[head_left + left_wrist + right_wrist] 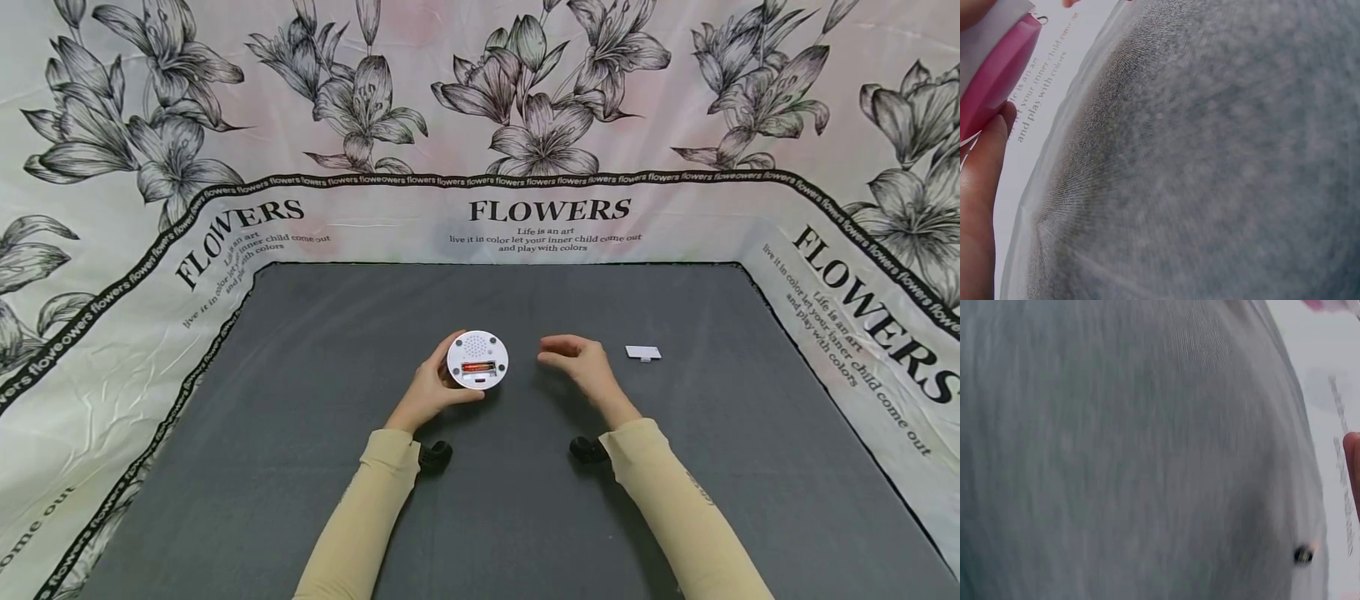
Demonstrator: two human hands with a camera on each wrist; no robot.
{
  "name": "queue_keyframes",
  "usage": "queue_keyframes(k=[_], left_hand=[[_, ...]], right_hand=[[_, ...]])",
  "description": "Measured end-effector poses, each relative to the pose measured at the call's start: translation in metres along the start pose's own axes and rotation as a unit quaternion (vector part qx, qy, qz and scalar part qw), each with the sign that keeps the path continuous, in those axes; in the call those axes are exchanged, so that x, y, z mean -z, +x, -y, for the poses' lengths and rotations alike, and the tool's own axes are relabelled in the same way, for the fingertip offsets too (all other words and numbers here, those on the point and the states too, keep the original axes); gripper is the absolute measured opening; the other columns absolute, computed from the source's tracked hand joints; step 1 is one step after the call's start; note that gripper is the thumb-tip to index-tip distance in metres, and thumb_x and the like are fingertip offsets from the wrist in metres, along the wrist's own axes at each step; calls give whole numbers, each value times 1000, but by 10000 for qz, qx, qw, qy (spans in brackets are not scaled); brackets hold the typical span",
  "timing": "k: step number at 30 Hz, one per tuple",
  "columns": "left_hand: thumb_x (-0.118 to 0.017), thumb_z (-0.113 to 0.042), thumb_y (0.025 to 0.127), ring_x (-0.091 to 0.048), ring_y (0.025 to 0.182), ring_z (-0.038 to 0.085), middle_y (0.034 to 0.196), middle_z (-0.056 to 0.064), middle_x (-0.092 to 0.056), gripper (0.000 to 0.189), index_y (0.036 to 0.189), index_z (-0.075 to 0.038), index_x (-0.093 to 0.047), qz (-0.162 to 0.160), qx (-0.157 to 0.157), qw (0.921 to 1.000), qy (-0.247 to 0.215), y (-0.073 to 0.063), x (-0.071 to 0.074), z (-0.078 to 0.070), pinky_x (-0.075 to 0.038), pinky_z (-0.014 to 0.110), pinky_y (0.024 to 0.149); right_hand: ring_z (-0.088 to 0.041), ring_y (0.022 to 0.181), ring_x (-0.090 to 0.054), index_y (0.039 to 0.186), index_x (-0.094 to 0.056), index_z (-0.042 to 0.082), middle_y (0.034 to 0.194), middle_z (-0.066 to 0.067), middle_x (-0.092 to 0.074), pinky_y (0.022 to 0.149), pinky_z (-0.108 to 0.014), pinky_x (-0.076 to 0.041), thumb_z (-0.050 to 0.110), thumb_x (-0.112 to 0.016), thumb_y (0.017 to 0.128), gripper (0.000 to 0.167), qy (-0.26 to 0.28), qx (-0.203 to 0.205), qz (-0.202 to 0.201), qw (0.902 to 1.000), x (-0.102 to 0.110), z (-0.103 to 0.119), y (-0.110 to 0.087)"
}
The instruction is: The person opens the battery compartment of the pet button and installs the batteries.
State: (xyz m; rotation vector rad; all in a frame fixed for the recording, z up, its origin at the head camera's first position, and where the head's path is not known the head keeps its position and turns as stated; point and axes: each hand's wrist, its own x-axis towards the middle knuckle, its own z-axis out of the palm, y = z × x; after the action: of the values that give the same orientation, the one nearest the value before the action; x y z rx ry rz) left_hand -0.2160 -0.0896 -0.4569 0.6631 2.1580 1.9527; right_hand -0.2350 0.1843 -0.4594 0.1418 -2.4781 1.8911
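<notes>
My left hand (435, 390) grips a round white device (474, 343) by its edge. Facing up are its perforated speaker area and an uncovered battery compartment with a red-orange battery (477, 367) in it. From the left wrist, the device's pink side (1007, 69) shows, with a fingertip against it. To the right, apart from the device, is my right hand (588, 371), thumb and fingers bent loosely and nothing visible between them. One fingertip (1353, 456) enters the right wrist view's edge. A small dark round thing (1303, 555) with a bright centre appears blurred there.
A flat white battery cover (643, 352) with a small tab lies on the grey cloth (510, 525), right of my right hand. A white border (397, 221) with flower prints and lettering surrounds the cloth. Black wrist cameras (435, 457) sit at both cuffs.
</notes>
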Motion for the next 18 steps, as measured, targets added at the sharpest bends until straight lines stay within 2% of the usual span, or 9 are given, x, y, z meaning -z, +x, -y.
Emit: queue_keyframes(k=[5, 9, 15, 18], left_hand=[[-80, -1, 70, -46, 119, 20, 139, 7, -38, 96, 147, -18, -26, 32, -27, 10000, -54, 1, -1, 1, -46, 32, 88], [-81, -1, 70, -46, 119, 20, 139, 6, -38, 96, 147, -19, -26, 44, 14, 10000, -83, 2, -1, 2, -46, 32, 88], [-81, -1, 70, -47, 117, 20, 138, 7, -38, 97, 147, -19, -25, 46, 3, 10000, -38, 1, -1, 0, -46, 32, 88], [-81, -2, 70, -47, 117, 20, 138, 7, -38, 96, 147, -19, -26, 42, 20, 10000, -11, 1, -1, -2, -46, 32, 87]], right_hand=[[-8, 86, -60, 113, -64, -4, 107, -15, -64, 75, -23, -48, 15, -74, 80, 39, 21, -216, -386, 9990, 20, -10, -2], [-8, 81, -60, 113, -64, -5, 107, -18, -64, 74, -25, -49, 14, -74, 81, 38, 1, -354, -725, 9967, 31, -18, -2], [-21, 90, -60, 112, -66, -1, 107, -17, -64, 80, -33, -47, 21, -72, 83, 37, -739, -693, -977, 9900, 35, -24, -1], [-26, 90, -60, 108, -68, 0, 104, -17, -65, 79, -38, -47, 22, -73, 82, 35, -1144, -804, -1078, 9843, 34, -22, -1]])
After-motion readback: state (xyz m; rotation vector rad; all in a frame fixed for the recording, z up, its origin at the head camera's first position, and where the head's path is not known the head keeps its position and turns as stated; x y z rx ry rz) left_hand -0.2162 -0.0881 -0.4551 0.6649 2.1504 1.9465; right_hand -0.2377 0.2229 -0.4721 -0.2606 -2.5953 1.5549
